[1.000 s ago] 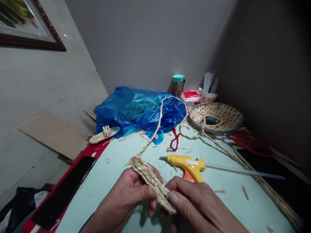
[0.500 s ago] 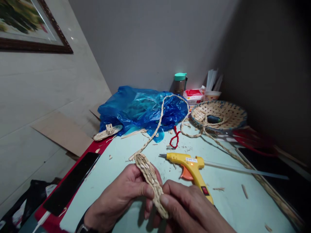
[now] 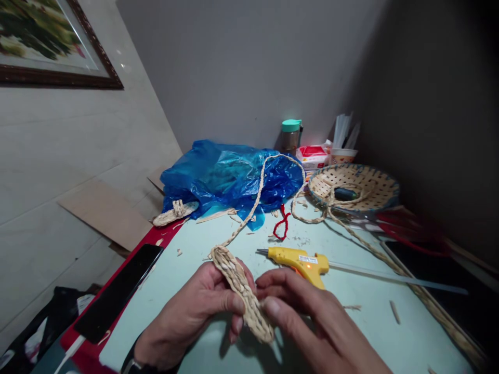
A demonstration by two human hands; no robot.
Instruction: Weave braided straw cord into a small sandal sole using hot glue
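Note:
A flat, oblong piece of coiled straw braid (image 3: 242,291) is pinched between the thumb and fingers of my left hand (image 3: 212,301), tilted over the table. From its far end a long straw braid (image 3: 260,192) runs away in a loop toward the basket. My right hand (image 3: 307,311) is beside the near right edge of the piece, its fingers apart and its thumb tip close to or touching the edge. Just beyond the right hand lies a yellow hot glue gun (image 3: 298,258) with a clear glue stick (image 3: 374,272) in its back; its handle is partly hidden by that hand.
A blue plastic bag (image 3: 218,171) fills the back, with a small straw slipper (image 3: 175,213) before it. At left lies a phone (image 3: 120,291). A woven basket (image 3: 374,192), red twisted wire (image 3: 281,228), green-lidded bottle (image 3: 290,135) and straw scraps (image 3: 394,312) are further right.
My right hand has loosened from the straw piece, its fingers lifting and spreading to the right. The piece stays in my left hand, its near end showing more. The view has shifted slightly.

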